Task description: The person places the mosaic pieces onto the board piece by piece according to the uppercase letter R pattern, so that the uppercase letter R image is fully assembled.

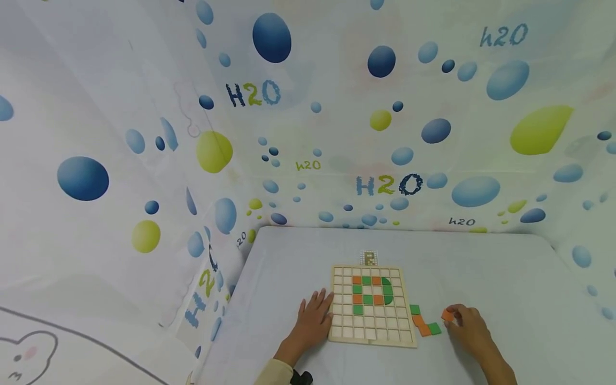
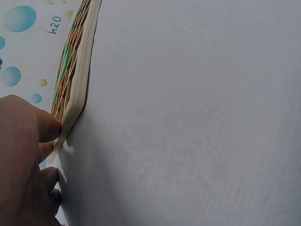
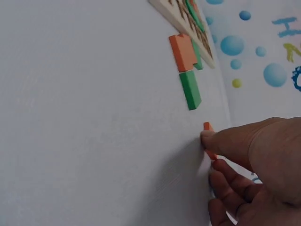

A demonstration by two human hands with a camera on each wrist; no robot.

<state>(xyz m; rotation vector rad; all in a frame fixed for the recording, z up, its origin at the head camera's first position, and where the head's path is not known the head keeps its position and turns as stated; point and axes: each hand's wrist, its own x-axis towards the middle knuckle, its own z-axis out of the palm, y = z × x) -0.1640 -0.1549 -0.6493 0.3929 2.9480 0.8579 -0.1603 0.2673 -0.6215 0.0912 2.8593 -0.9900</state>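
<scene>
A wooden grid board (image 1: 380, 336) lies on the white table, with orange and green tiles set in a P-like pattern in its upper cells. My left hand (image 1: 312, 320) rests along the board's left edge, fingers extended and touching its side. Right of the board, my right hand (image 1: 469, 329) pinches an orange tile (image 1: 447, 315) between thumb and fingers. The right wrist view shows this orange tile (image 3: 207, 126) mostly covered by the thumb. Between board and right hand lie loose tiles: a green one (image 1: 415, 309), orange ones (image 1: 420, 323) and another green one (image 1: 435, 329).
Behind the board's top edge lies a small pattern card (image 1: 369, 257) with a brownish figure on a grid. A patterned curtain (image 1: 337, 133) with blue and green drops stands behind the table (image 1: 293, 256) and along its sides. Something black (image 1: 301, 378) sits by the left sleeve.
</scene>
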